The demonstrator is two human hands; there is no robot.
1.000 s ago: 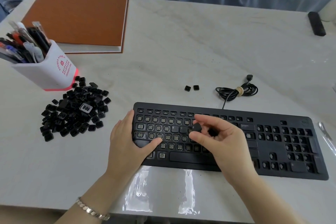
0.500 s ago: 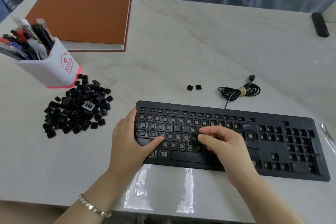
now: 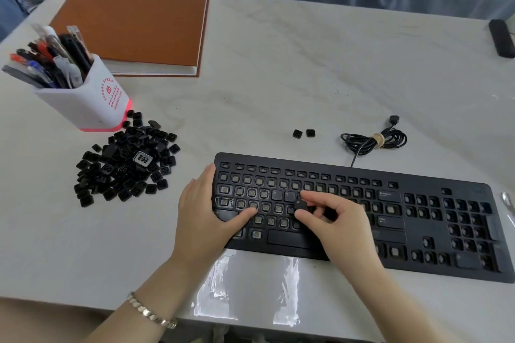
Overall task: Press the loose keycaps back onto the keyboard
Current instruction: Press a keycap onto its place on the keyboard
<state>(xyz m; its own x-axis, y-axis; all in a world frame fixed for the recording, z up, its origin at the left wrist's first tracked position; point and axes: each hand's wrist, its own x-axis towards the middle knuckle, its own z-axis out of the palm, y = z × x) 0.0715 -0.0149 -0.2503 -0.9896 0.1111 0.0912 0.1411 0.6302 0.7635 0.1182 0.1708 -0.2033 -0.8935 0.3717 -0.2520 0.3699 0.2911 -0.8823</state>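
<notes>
Black keycap (image 3: pixel 300 205) in R hand (image 3: pixel 338 221), over kbd (image 3: pixel 418 234)

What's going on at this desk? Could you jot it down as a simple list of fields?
Keyboard: most letter keycaps missing
Right hand: pinches one keycap over the letter rows
Left hand: rests flat on keyboard's left end
Fitted letters: R and T keys
Spares: keycap pile left of keyboard; two stray keycaps behind it
Nearby: pen holder, brown book, coiled cable

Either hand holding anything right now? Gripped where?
Right hand pinches a keycap by its opposite edges. Left hand only rests on the keyboard.
</notes>
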